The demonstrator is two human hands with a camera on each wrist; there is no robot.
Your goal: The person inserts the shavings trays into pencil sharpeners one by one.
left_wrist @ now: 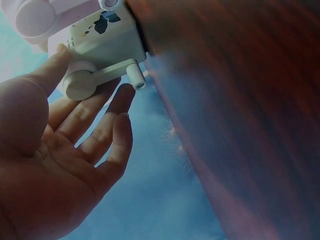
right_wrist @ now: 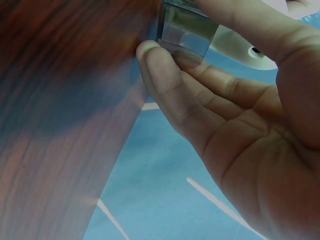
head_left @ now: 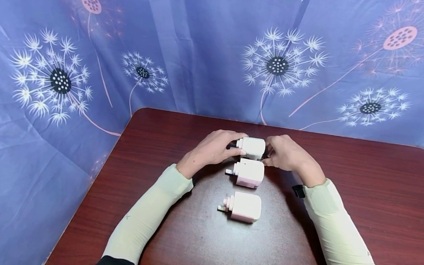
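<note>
Three crank pencil sharpeners stand in a column on the table in the head view. My left hand (head_left: pixel 218 147) holds the farthest, a white sharpener (head_left: pixel 253 147), at its crank end. In the left wrist view, the thumb presses its body while fingers lie beyond the crank (left_wrist: pixel 112 72); a dark pattern marks its side. At the sharpener's other end, my right hand (head_left: pixel 287 153) pinches a clear plastic drawer (right_wrist: pixel 187 35), seen in the right wrist view. Just nearer stands a pinkish sharpener (head_left: pixel 250 173), close beside the held one.
Nearest me stands another pinkish sharpener (head_left: pixel 245 207), its crank pointing left. The dark red wooden table (head_left: pixel 368 190) has its far edge against a blue curtain (head_left: pixel 210 47) with dandelion prints, which also hangs along the left side.
</note>
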